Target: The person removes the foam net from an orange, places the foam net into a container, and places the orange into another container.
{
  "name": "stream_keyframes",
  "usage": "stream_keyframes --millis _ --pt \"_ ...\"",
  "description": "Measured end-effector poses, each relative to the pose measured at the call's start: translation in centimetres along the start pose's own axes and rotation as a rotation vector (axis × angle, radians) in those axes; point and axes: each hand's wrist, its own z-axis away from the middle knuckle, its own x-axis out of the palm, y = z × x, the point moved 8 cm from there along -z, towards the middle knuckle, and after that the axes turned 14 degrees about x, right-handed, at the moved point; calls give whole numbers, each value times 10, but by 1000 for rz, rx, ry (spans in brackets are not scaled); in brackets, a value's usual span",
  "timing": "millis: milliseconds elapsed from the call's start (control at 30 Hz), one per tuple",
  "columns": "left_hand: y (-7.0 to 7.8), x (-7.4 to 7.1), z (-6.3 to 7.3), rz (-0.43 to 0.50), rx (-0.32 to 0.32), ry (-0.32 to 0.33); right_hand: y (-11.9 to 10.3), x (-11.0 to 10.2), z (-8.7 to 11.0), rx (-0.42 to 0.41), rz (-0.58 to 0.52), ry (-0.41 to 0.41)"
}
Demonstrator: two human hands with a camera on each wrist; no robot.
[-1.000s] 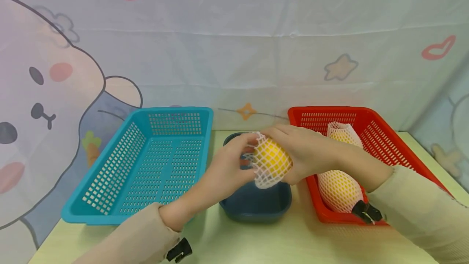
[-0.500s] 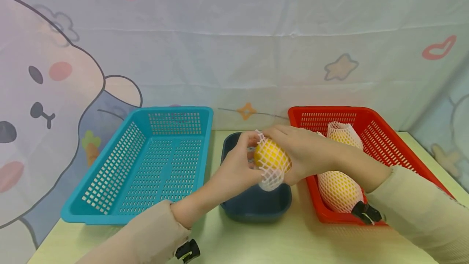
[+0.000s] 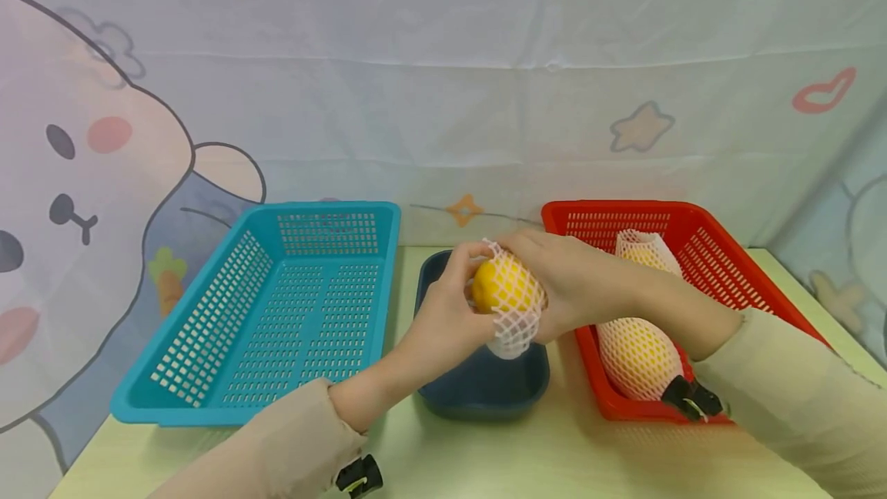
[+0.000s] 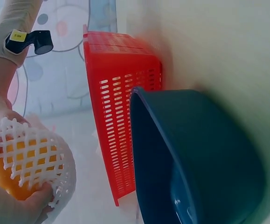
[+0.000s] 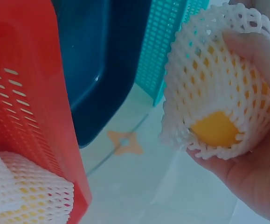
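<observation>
Backdrop (image 3: 443,122): pale creased cloth printed with a cartoon bear (image 3: 125,191); hung behind the worktop (image 3: 450,476), perhaps to screen off the room.
Worktop: pale yellow-green; carries three containers in a row, probably set close to spare long reaches.
Teal basket (image 3: 294,329): at the left, with slotted floor and holed walls; just beside the basin.
Blue basin (image 3: 485,403): dark, between both baskets, below the hands; likely placed there to catch anything dropped.
Red basket (image 3: 721,264): at the right; holds netted fruits (image 3: 637,360), at least two, partly hidden by the right forearm; presumably left wrapped as padding against bruises.
Yellow fruit (image 3: 487,286): held above the basin, apart from it, between both hands; tilted, bare at the left end.
Foam net (image 3: 516,333): white mesh round the rest of the fruit, slack and bunched low; likely stretchy enough to slide.
Right hand (image 3: 564,276): grips the netted fruit from the right, seemingly to brace against turning.
Left hand (image 3: 443,314): curled round the bare end, pinching at the net's hem, thumb on mesh in the left wrist view; probably placed there for purchase on the edge.
</observation>
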Motion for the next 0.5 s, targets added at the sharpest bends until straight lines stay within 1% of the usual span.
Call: stream_keyframes --millis 67,233,367,500 --pt "1 -1 0 -1 19 3 1 0 0 1 -18 -8" --pt "4 -5 0 -28 35 17 2 -1 1 10 -48 -18" --pt "5 -10 0 -42 26 28 3 -2 1 18 -58 -25" --pt "4 -13 1 -12 10 19 5 -2 2 25 -65 -35"
